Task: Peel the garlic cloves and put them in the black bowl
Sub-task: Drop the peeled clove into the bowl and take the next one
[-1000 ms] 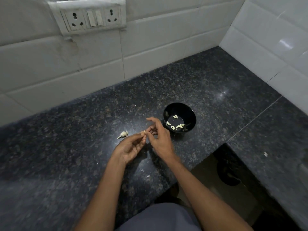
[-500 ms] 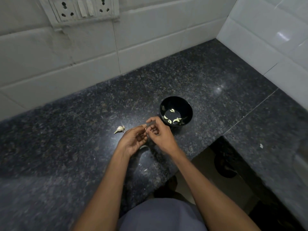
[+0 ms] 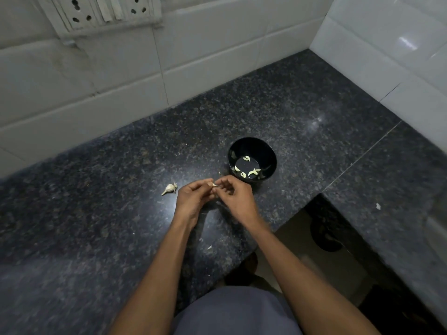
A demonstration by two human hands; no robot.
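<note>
Dark speckled granite counter (image 3: 101, 213) fills most of the frame, backed by white wall tiles (image 3: 205, 68) across the top and right edge; a white socket panel (image 3: 106, 10) sits at the upper left. Near the centre, both hands meet just above the counter. Left hand (image 3: 191, 199), fingers curled, and right hand (image 3: 238, 198), fingers likewise curled, pinch a small garlic clove (image 3: 213, 184) between their fingertips; only a pale sliver of it shows, so how much skin remains cannot be told. Black bowl (image 3: 266, 151) stands on the counter just above and to the right of the hands, near the right hand's knuckles but apart from them. Several pale peeled cloves (image 3: 254, 172) lie scattered on its bottom. Unpeeled clove (image 3: 169, 188) lies on the counter just left of the left hand, not touching it. Small pale scraps of skin (image 3: 209, 247) dot the counter below the hands. Grey clothing (image 3: 237, 310) occupies the lower centre. At the lower right the counter ends at a gap, beyond which a second slab (image 3: 387, 189) of the same stone runs along the right side.
</note>
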